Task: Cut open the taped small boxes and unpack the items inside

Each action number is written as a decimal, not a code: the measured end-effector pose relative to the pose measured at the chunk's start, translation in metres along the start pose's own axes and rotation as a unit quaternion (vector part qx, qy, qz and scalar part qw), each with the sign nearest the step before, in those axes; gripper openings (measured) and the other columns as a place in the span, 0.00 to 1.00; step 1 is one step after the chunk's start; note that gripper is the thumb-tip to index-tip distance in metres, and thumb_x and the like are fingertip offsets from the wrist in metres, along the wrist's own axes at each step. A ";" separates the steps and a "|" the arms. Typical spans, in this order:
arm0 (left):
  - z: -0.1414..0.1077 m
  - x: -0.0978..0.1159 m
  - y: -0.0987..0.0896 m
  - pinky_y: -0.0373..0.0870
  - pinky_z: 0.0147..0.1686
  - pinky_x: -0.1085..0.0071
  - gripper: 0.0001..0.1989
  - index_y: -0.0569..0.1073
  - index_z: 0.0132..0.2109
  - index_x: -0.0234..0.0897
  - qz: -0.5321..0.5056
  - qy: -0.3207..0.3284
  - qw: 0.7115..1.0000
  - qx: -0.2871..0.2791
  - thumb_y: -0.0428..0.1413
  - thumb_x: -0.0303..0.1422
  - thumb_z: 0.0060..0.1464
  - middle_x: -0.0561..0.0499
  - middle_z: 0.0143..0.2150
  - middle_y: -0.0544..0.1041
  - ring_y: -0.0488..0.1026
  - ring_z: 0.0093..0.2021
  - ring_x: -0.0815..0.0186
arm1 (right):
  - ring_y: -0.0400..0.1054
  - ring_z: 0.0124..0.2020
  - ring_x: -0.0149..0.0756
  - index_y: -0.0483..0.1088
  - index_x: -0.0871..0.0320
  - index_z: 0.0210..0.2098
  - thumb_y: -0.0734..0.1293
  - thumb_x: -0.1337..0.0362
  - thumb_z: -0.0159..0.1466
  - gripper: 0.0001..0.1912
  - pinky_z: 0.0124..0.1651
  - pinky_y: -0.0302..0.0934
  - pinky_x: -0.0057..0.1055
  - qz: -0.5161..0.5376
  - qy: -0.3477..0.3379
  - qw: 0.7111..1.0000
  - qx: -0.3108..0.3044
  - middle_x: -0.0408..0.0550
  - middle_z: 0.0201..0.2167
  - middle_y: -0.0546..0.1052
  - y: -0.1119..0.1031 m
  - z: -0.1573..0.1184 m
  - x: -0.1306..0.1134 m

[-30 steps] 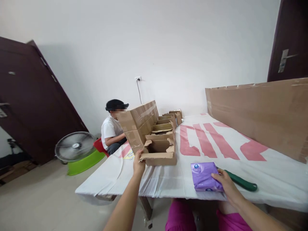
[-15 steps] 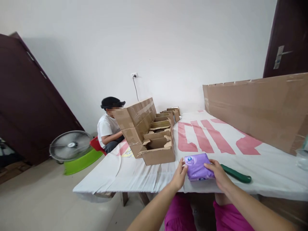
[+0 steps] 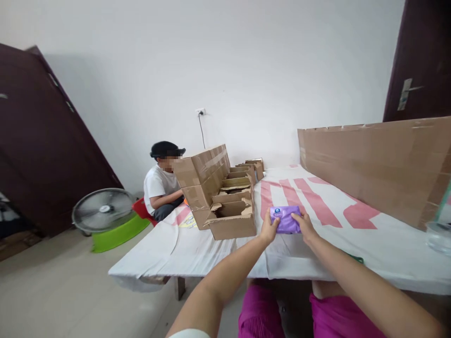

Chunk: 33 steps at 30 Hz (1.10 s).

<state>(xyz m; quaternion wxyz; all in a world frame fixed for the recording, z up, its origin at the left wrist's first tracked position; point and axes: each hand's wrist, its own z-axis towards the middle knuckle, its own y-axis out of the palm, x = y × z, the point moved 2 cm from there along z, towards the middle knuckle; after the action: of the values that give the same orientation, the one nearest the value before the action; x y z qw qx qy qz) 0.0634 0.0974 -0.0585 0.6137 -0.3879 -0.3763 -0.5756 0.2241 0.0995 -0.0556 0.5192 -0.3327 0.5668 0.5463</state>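
Between my two hands is a soft purple packet [image 3: 286, 219] in shiny plastic wrap, with a small blue round logo at its upper left. My left hand [image 3: 269, 228] grips its left end, thumb on the front. The right end is pinched by my right hand [image 3: 305, 226], its thumb also on the front face. The packet is held up over the white cloth on the table, short of the red print. To its left stands the nearest open cardboard box [image 3: 232, 228]; its inside is only partly visible. A dark green strip-like object [image 3: 357, 259] is mostly hidden behind my right forearm.
More open boxes [image 3: 237, 182] run back beside a stacked cardboard wall [image 3: 200, 180]. A tall cardboard panel [image 3: 369, 171] borders the table's right side, near a clear container [image 3: 439, 238]. Past the wall sits a person [image 3: 157, 185]. A fan [image 3: 105, 209] is on the left.
Both hands have moved forward, away from my body, carrying the purple packet farther over the table. My right forearm now covers most of the green object.
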 end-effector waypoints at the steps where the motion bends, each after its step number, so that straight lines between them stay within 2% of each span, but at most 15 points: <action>1: -0.014 -0.004 -0.006 0.54 0.64 0.56 0.35 0.63 0.60 0.37 0.007 0.005 1.000 0.007 0.61 0.46 0.49 0.40 0.60 0.69 0.63 0.62 0.52 | 0.74 0.32 0.41 0.68 0.56 0.39 0.72 0.52 0.47 0.23 0.33 0.70 0.34 -0.005 0.004 1.000 0.001 0.45 0.28 0.77 0.001 -0.010 0.010; 5: -0.056 -0.019 -0.038 0.46 0.67 0.57 0.37 0.62 0.61 0.35 0.047 0.026 0.998 0.033 0.60 0.48 0.49 0.38 0.64 0.63 0.56 0.67 0.51 | 0.75 0.37 0.42 0.64 0.52 0.42 0.71 0.47 0.49 0.27 0.38 0.72 0.36 -0.028 0.023 0.999 -0.013 0.46 0.34 0.78 0.013 -0.041 0.041; 8: -0.067 -0.028 -0.058 0.47 0.67 0.57 0.37 0.60 0.62 0.35 0.076 0.018 0.996 0.049 0.59 0.48 0.50 0.39 0.65 0.61 0.56 0.67 0.52 | 0.74 0.39 0.43 0.62 0.53 0.45 0.72 0.46 0.48 0.31 0.42 0.71 0.39 -0.057 0.017 0.997 -0.040 0.47 0.37 0.78 0.023 -0.051 0.055; 10: -0.067 -0.034 -0.065 0.52 0.65 0.56 0.36 0.60 0.62 0.36 0.066 -0.006 0.996 0.052 0.59 0.48 0.51 0.39 0.64 0.64 0.60 0.65 0.52 | 0.74 0.42 0.45 0.62 0.54 0.47 0.73 0.47 0.46 0.34 0.47 0.69 0.41 -0.084 0.006 0.995 -0.048 0.48 0.40 0.77 0.026 -0.054 0.060; 14: -0.066 -0.036 -0.066 0.64 0.58 0.56 0.32 0.63 0.59 0.35 0.045 -0.040 0.997 0.038 0.58 0.47 0.52 0.40 0.56 0.73 0.70 0.56 0.53 | 0.71 0.48 0.47 0.63 0.55 0.49 0.73 0.49 0.47 0.34 0.54 0.63 0.43 -0.130 -0.015 0.990 -0.051 0.52 0.48 0.75 0.023 -0.059 0.061; 20: -0.070 -0.027 -0.066 0.65 0.57 0.55 0.31 0.64 0.57 0.36 0.038 -0.056 0.997 0.035 0.60 0.47 0.50 0.41 0.54 0.74 0.71 0.55 0.53 | 0.70 0.50 0.47 0.61 0.56 0.53 0.69 0.48 0.53 0.32 0.54 0.63 0.42 -0.201 -0.045 0.975 -0.083 0.55 0.51 0.73 0.018 -0.063 0.058; 33: -0.069 -0.028 -0.068 0.63 0.58 0.54 0.30 0.65 0.56 0.36 0.039 -0.053 0.998 0.022 0.60 0.48 0.50 0.42 0.53 0.74 0.71 0.55 0.53 | 0.70 0.49 0.46 0.61 0.56 0.52 0.69 0.47 0.52 0.33 0.54 0.62 0.43 -0.185 -0.060 0.977 -0.084 0.53 0.48 0.74 0.018 -0.061 0.058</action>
<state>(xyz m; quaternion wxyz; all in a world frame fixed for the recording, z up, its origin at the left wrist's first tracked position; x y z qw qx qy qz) -0.0044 0.0434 -0.1095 0.6233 -0.4184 -0.4056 -0.5214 0.1796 0.0547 -0.1142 0.6146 -0.4411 0.4149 0.5055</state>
